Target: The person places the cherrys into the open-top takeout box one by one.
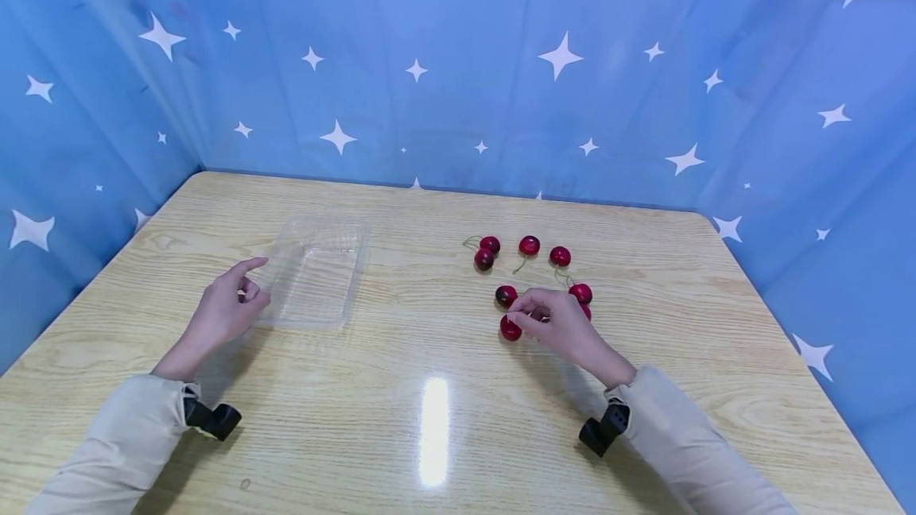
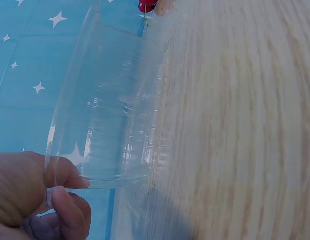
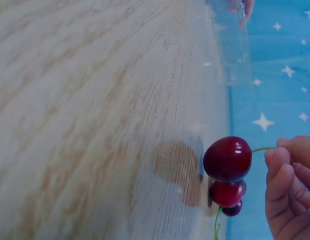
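At the left of the head view, a clear plastic container (image 1: 352,296) lies on the table. My left hand (image 1: 225,308) is at its near left edge; in the left wrist view the thumb and fingers (image 2: 69,212) pinch the rim. On the other side, my right hand (image 1: 565,328) pinches the thin green stem of a dark red cherry (image 3: 227,159) between thumb and fingertips. The cherry hangs from its stem close over the table. Just behind it sits another cherry (image 1: 506,296), and more cherries (image 1: 580,293) are partly covered by the right hand.
Farther back lie a pair of cherries (image 1: 484,260) with joined stems, a single cherry (image 1: 529,245) and one more cherry (image 1: 560,256) on the right. A blue star-printed curtain (image 1: 458,86) borders the wooden table (image 1: 343,420) at the back and sides.
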A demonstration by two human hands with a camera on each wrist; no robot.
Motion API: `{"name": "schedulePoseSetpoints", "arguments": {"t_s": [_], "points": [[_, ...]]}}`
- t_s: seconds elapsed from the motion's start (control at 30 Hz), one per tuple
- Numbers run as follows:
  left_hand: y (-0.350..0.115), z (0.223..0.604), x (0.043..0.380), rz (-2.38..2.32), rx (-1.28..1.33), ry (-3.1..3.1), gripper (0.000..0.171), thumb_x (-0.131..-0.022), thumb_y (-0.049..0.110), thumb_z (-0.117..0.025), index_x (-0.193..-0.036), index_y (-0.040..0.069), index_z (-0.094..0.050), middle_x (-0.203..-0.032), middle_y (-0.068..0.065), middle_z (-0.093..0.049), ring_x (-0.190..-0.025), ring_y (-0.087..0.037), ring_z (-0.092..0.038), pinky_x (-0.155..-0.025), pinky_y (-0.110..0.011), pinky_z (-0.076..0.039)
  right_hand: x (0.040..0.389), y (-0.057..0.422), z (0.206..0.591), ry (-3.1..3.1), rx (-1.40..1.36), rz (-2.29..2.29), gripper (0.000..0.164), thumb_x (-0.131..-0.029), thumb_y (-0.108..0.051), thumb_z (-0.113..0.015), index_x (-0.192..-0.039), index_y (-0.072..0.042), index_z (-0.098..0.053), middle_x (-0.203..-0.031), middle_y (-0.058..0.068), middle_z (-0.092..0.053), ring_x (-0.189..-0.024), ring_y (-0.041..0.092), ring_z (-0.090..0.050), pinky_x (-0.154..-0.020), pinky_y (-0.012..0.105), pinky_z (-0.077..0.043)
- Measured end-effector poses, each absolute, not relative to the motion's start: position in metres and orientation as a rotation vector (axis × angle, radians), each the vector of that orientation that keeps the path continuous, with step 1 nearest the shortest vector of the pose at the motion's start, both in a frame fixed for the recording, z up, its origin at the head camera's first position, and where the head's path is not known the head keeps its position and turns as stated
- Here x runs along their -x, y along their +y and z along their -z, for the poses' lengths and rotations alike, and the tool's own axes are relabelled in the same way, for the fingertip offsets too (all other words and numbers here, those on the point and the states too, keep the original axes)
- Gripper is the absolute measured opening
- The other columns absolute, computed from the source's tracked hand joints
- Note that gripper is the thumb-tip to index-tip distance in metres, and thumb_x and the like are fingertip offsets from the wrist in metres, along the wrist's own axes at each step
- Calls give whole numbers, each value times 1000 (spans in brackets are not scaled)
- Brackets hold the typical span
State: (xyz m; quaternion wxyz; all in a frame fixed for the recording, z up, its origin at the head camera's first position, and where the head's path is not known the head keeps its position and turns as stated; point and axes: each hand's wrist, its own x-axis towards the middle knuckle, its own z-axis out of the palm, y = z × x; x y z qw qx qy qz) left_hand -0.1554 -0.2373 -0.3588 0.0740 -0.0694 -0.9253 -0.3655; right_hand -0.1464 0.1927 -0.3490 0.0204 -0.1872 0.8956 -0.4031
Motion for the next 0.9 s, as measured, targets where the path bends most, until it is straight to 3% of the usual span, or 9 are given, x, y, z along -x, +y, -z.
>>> {"name": "schedulePoseSetpoints", "arguments": {"t_s": [0.27, 0.53, 0.77, 0.9], "points": [[-237, 360, 154, 1076, 201, -2776, 46, -82, 4, -50, -125, -9, -40, -67, -6, -41, -50, -10, -40, -41, -24, -33, 147, 189, 346, 2799, 595, 1230, 5, -83, -10, -60, -85, -9, -65, -74, -1, -62, -62, 11, -54, -51, 24, -43], [-238, 359, 154, 1049, 168, -2794, 47, -82, 4, -51, -125, -9, -41, -73, -8, -46, -63, -18, -49, -45, -24, -38, 149, 185, 343, 2789, 639, 1245, 5, -83, -10, -60, -85, -9, -64, -73, -1, -61, -62, 13, -57, -50, 25, -44], [-237, 359, 156, 1045, 172, -2783, 47, -80, 2, -52, -124, -9, -43, -74, -8, -48, -63, -17, -50, -45, -24, -40, 152, 180, 340, 2752, 660, 1240, 7, -83, -12, -60, -88, -8, -64, -73, 0, -62, -63, 19, -59, -51, 25, -47], [-237, 358, 156, 1049, 176, -2785, 47, -79, 1, -51, -124, -9, -43, -74, -9, -49, -62, -16, -50, -45, -24, -41, 156, 175, 337, 2786, 705, 1201, 6, -83, -13, -61, -86, -10, -65, -74, -2, -61, -63, 14, -58, -53, 26, -45]]}}
